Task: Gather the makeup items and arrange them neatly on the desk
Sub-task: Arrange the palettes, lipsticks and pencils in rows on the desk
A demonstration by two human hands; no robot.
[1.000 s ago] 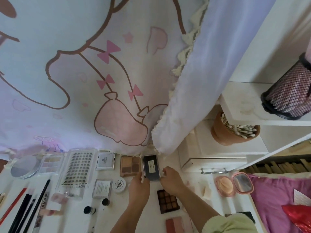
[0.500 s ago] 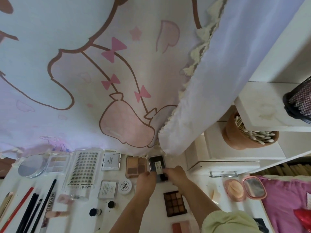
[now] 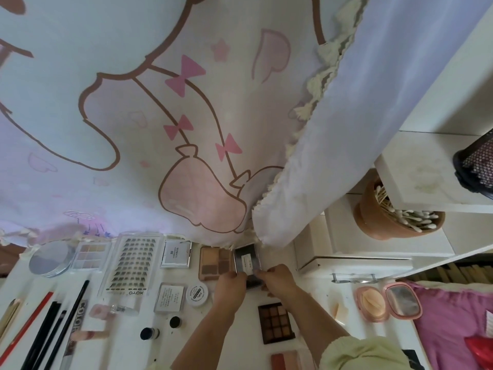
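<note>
Right hand shifted left, black labelled case

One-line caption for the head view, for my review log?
Left hand and right hand hold a dark compact beside a tan eyeshadow palette at the back of the desk.
</note>
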